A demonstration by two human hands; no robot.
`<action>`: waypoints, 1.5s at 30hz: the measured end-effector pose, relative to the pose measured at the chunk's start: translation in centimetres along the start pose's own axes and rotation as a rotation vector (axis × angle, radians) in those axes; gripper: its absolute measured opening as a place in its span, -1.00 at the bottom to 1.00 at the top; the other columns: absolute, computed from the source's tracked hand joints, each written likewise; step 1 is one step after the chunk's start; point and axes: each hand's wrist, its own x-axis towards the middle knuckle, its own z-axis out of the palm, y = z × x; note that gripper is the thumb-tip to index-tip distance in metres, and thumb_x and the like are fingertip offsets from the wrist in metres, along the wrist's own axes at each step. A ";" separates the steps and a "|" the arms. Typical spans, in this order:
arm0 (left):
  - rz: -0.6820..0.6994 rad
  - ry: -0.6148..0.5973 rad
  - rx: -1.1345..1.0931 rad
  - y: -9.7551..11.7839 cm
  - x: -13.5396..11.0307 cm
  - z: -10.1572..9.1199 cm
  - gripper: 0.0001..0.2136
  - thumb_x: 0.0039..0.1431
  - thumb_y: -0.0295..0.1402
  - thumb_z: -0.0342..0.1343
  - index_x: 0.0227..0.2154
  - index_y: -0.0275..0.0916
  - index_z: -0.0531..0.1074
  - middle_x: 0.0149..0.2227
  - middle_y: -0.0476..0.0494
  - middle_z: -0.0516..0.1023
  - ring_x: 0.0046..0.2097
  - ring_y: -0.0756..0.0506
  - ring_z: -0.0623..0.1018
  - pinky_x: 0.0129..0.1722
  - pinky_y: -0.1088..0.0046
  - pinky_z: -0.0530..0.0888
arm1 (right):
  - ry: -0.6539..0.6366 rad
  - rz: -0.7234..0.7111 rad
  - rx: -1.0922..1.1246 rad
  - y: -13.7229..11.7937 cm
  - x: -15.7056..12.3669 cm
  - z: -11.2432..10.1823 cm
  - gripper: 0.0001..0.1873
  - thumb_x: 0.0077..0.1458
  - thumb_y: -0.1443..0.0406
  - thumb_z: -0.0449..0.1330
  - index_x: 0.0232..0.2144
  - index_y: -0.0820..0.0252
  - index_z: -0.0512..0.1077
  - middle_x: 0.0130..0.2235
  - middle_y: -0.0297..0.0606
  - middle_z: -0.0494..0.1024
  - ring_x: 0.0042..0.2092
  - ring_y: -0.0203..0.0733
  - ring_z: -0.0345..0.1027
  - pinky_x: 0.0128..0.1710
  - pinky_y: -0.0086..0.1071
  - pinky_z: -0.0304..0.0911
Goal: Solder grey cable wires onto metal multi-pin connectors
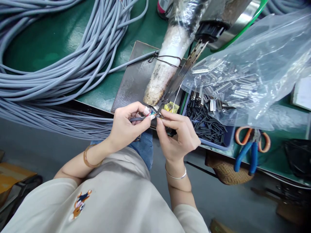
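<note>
My left hand (128,124) is closed round the end of a grey cable (136,119) whose stripped coloured wires (152,112) fan out past the thumb. My right hand (178,132) pinches those wire ends from the other side, fingertips pressed together. Both hands meet just in front of the bench edge, under a wrapped white cylinder (167,61) with a metal strip (184,69) beside it.
A thick coil of grey cables (60,64) fills the left of the green bench (43,38). A dark metal plate (136,76) lies under the cylinder. A blue tray of black sleeves (209,124), a clear bag of connectors (247,74) and cutters (252,147) sit right.
</note>
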 end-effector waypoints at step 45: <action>-0.373 -0.445 -0.379 1.2 -0.5 -2.4 -0.67 -0.11 -0.39 0.52 -0.41 -0.29 0.44 -0.52 0.08 0.46 -0.53 0.15 0.38 -0.55 0.69 0.34 | -0.048 0.082 0.218 -0.2 -3.2 -0.5 -0.84 0.20 0.38 0.30 -0.27 0.07 0.38 -0.28 -0.33 0.69 -0.30 -0.24 0.62 -0.37 -0.40 0.48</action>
